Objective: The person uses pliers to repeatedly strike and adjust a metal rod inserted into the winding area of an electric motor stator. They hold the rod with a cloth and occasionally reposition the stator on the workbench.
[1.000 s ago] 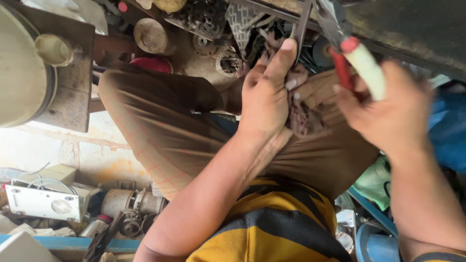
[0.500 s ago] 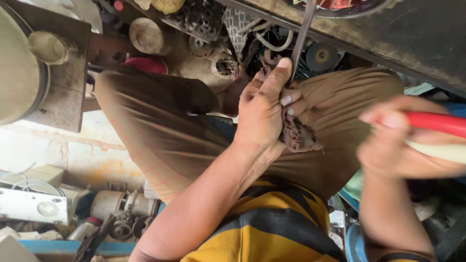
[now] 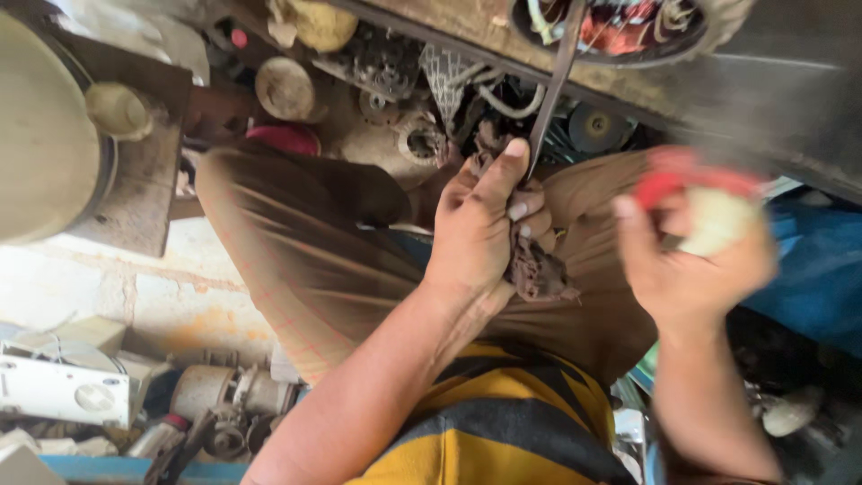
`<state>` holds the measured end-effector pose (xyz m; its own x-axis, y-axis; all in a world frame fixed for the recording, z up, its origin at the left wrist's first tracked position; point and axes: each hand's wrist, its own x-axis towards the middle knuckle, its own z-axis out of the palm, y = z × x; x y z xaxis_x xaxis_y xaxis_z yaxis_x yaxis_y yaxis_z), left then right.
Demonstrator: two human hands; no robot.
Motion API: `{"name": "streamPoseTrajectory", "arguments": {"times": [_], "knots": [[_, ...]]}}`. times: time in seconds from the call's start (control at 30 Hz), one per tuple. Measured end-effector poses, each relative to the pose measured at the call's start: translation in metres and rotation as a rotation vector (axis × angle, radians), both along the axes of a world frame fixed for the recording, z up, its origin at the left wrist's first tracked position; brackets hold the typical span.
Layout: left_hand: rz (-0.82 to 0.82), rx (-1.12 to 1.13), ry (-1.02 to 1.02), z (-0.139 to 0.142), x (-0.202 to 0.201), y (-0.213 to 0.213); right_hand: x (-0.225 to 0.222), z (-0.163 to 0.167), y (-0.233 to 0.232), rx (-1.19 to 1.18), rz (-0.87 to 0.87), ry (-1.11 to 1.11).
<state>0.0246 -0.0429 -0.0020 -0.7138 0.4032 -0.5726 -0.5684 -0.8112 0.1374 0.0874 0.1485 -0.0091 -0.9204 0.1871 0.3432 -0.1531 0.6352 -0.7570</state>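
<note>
Near: striped yellow-black shirt (image 3: 503, 422), brown trousers (image 3: 296, 260). Left hand (image 3: 480, 229) gripped dark greasy rag (image 3: 534, 269) and thin metal rod (image 3: 552, 90) over lap. Right hand (image 3: 687, 260), blurred, closed round red-and-cream tool handle (image 3: 700, 202). Further out: round motor housing (image 3: 620, 27) on bench edge. White boxy casing (image 3: 63, 391) lay lower left, no readable labels.

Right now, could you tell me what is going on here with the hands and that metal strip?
A person seated among workshop clutter grips a thin grey metal strip through a dirty brown rag with the left hand, thumb pressed along the strip. The strip reaches up into a round metal housing with coloured windings. The right hand, blurred, holds a red-and-cream handled tool beside it, clear of the strip.
</note>
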Motion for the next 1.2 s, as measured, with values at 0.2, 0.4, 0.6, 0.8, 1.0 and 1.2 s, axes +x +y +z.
{"name": "streamPoseTrajectory", "arguments": {"times": [0.2, 0.4, 0.6, 0.8, 1.0, 1.2], "knots": [[-0.04, 0.002, 0.011, -0.002, 0.003, -0.001, -0.004, -0.024, -0.017, 0.145, -0.04, -0.187], [-0.02, -0.006, 0.039, -0.008, 0.002, -0.003, -0.011, -0.031, -0.03, -0.172, -0.037, -0.203], [-0.088, -0.024, 0.126, -0.011, 0.006, -0.002, 0.027, -0.012, -0.008, -0.126, -0.078, -0.174], [-0.223, 0.009, 0.096, -0.01, 0.007, -0.004, 0.056, -0.01, 0.002, -0.206, -0.053, -0.16], [-0.293, -0.061, 0.142, -0.01, 0.002, -0.011, 0.059, -0.015, -0.007, -0.259, -0.027, -0.151], [-0.165, -0.068, 0.251, -0.017, -0.002, -0.01, 0.061, -0.017, -0.009, -0.227, -0.015, -0.159]]}}
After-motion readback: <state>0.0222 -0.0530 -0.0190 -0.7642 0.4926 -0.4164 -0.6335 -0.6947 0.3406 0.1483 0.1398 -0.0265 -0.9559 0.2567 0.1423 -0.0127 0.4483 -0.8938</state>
